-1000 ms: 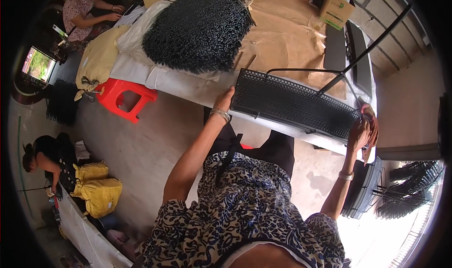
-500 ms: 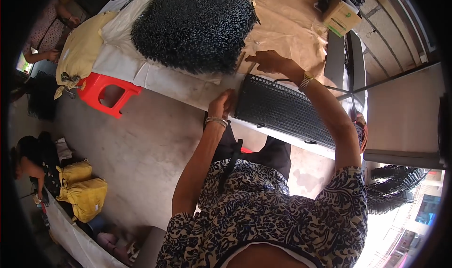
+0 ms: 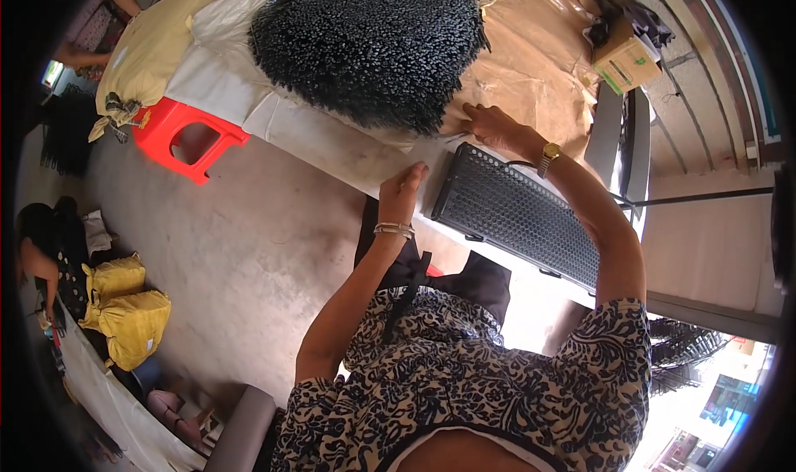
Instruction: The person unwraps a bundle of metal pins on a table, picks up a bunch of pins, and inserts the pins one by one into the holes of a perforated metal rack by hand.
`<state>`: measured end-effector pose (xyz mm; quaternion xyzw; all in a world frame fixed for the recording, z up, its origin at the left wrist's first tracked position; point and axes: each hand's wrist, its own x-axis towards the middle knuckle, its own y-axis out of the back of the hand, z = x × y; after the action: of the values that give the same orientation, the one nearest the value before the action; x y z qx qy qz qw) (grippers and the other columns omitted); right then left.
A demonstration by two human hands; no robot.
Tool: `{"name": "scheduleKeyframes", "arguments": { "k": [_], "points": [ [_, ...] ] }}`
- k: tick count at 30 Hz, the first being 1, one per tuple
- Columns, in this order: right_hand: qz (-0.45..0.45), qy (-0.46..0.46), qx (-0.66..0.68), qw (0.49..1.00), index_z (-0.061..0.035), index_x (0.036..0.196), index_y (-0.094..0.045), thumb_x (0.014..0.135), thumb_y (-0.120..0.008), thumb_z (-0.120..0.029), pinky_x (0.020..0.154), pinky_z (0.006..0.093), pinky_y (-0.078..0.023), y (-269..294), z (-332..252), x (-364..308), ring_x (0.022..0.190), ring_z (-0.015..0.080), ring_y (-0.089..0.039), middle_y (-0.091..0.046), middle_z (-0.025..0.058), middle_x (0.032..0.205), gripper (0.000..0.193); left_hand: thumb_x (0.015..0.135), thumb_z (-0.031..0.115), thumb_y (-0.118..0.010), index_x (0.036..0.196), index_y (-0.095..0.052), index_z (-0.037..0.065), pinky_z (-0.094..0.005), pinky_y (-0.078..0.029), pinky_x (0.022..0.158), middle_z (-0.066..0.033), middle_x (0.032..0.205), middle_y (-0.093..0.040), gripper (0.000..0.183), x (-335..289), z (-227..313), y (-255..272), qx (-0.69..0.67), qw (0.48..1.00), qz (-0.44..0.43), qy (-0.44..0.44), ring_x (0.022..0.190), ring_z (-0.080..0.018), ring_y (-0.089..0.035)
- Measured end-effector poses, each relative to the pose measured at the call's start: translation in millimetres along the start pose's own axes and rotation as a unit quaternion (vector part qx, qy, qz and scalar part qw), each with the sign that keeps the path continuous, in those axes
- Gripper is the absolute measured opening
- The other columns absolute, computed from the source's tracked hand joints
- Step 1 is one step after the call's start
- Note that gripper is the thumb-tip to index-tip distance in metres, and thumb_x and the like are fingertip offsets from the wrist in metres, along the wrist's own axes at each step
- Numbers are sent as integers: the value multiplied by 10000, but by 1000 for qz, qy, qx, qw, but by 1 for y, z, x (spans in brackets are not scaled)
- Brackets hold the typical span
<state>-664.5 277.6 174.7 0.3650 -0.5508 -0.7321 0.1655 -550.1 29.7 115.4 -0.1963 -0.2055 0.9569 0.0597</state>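
Note:
A perforated black tray (image 3: pixel 522 211), covered in rows of small holes, lies along the near edge of the table. Just beyond its upper left corner is my right hand (image 3: pixel 500 130), fingers reaching toward a big heap of thin black bristle-like pieces (image 3: pixel 365 49). Nothing shows in that hand. My left hand (image 3: pixel 401 194) is at the table edge, a little left of the tray's end. Its fingers are curled in with the thumb up, and whatever they may hold is hidden.
Brown sheeting (image 3: pixel 531 49) covers the table's right part, with a cardboard box (image 3: pixel 628 62) at its far end. A red plastic stool (image 3: pixel 189 136) and a pale yellow sack (image 3: pixel 153 45) are at left. Yellow bags (image 3: pixel 137 323) stand lower left; other people are beyond.
The whole view has shifted, so the tray and heap appear farther right. My right index finger, stretched out before, now dips toward the sheeting. My left hand sits slightly farther from the tray.

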Motion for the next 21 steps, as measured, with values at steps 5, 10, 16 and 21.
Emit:
{"name": "scheduleKeyframes", "arguments": {
  "k": [5,10,16,21],
  "points": [
    [-100,-89,-97,986,-128,985,-601,786,-564,-126,799,405,-411,38,-6,-14,889,274,-574,-608,80,861,203,874,120,-571,1159,-566,-32,-350,-467,906,-187,1155,-581,322,-2,42,-17,315,862,16,-396,1097,-293,-573],
    [-49,-16,-13,999,-70,824,-624,792,-572,-187,713,447,-442,100,-63,-6,774,325,-625,-640,139,744,132,809,124,-604,1346,-363,-40,-474,-308,1060,-220,1224,-495,611,15,61,-40,486,743,18,-460,1171,-371,-464],
    [-6,18,233,972,-16,865,-608,780,-605,-253,683,447,-467,114,-87,12,774,362,-601,-610,194,766,252,849,245,-551,1373,-359,33,-485,-503,624,-215,951,-616,597,20,51,-18,466,824,-11,-320,730,-396,-615],
    [145,-82,474,864,26,958,-572,850,-633,-370,745,379,-482,112,-86,20,799,294,-613,-621,144,804,415,854,709,-388,1035,-681,100,-275,-359,416,-15,614,-579,700,29,38,25,164,985,46,38,448,-136,-478]
  ]
}}
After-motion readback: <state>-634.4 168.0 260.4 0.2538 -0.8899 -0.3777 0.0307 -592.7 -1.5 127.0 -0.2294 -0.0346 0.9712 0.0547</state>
